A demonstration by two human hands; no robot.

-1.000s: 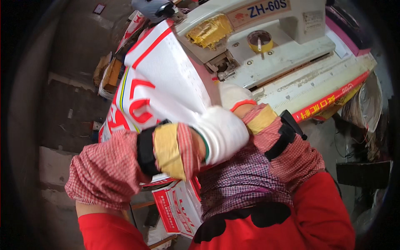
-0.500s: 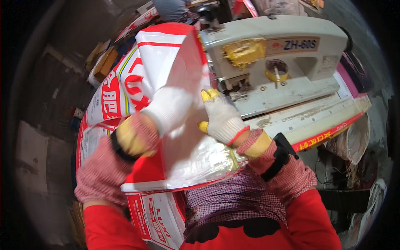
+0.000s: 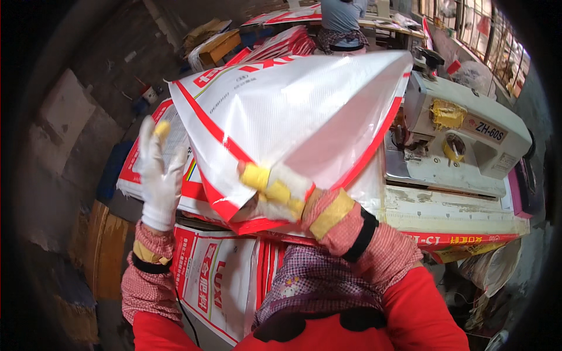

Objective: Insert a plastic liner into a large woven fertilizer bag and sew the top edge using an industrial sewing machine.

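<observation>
A large white and red woven sack (image 3: 275, 99) billows up in front of me, its mouth gaping toward the right. My right hand (image 3: 275, 187), in a glove with yellow-covered fingers, is closed on the sack's near edge; part of the grip is hidden by the fingers. Left of the sack, my left hand (image 3: 158, 175) is raised in a white glove. Its fingers are stretched out and hold nothing. Under it lies a stack of similar sacks (image 3: 137, 167).
A pale industrial sewing machine (image 3: 462, 123) stands at the right on a worn work table (image 3: 456, 210). More folded sacks (image 3: 216, 275) hang or lie by my lap. Farther back sits another person (image 3: 342, 23) near a wooden box (image 3: 219, 47).
The view has swung up and left. My left hand has come off the sack and risen to its left. My right hand now grips the edge, and the sack has lifted and opened wider.
</observation>
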